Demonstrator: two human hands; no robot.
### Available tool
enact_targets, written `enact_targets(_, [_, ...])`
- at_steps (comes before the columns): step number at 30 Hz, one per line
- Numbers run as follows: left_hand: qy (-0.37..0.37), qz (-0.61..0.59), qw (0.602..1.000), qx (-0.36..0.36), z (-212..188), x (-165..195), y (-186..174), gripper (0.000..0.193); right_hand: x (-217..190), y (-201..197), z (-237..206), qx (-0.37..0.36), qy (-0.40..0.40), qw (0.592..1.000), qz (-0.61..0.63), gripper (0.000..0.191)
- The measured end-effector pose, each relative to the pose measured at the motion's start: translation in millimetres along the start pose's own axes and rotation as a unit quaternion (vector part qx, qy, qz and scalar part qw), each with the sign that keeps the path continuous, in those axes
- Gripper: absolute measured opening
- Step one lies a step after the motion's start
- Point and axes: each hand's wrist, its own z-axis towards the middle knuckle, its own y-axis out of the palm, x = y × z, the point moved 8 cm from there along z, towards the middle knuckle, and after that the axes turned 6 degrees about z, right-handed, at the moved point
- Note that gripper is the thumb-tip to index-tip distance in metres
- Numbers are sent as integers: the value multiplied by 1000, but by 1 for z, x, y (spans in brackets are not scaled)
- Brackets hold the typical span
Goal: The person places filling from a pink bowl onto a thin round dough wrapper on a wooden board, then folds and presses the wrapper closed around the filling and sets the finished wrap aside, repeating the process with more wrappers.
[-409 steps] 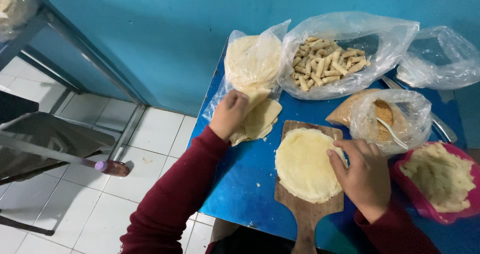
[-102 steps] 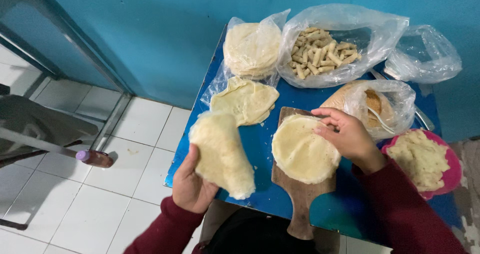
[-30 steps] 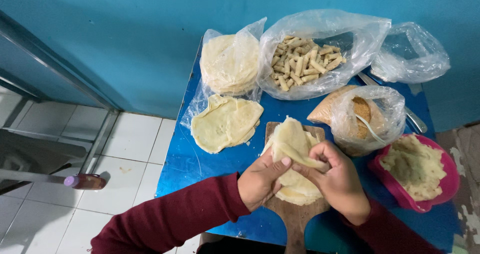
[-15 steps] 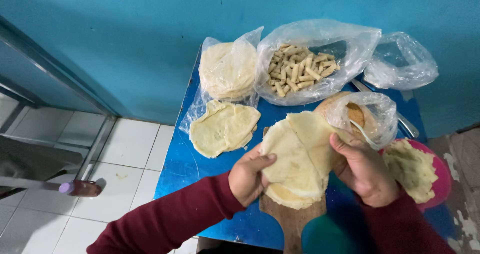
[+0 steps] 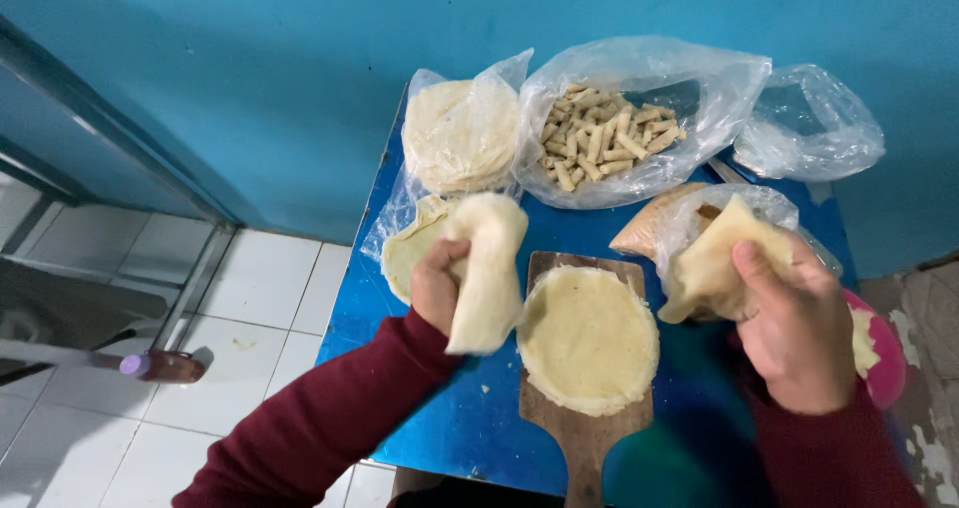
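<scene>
The left hand (image 5: 437, 286) grips 1 pale dough sheet (image 5: 487, 268), fingers closed around its upper edge so most of them are hidden behind the drooping flap. The right hand (image 5: 794, 328) pinches a second dough wrapper (image 5: 714, 263) between thumb and fingers, held above the bag of filling (image 5: 664, 230), whose contents are largely covered. A third round wrapper (image 5: 587, 338) lies flat on the wooden paddle board (image 5: 584, 433), its handle cut off at the bottom edge. The pink bowl (image 5: 884, 363) is mostly hidden behind the right hand. The lower right area is blurred, so nothing there can be made out.

All of this sits on a small blue table (image 5: 450, 428) pushed against a teal wall (image 5: 250, 78). At the back are a bag of stacked wrappers (image 5: 462, 138), a bag of rolled sticks (image 5: 609, 133) and a crumpled clear bag (image 5: 809, 128). More wrappers (image 5: 412, 253) lie loose by the left hand. White floor tiles (image 5: 270, 308) show at left
</scene>
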Motion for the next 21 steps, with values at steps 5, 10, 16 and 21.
enact_targets(5, [99, 51, 986, 122, 8, 25, -20, 46, 31, 26, -21, -134, 92, 981, 104, 28])
enact_targets(10, [85, 51, 987, 130, 9, 19, -18, 46, 83, 50, -3, -151, 115, 949, -252, 29])
enact_targets(16, [95, 85, 983, 135, 6, 16, -17, 47, 72, 76, -1, -178, 1, 910, -375, 32])
enact_targets(21, [111, 86, 980, 142, 4, 20, -11, 47, 52, 82, -5, -118, -108, 871, -464, 36])
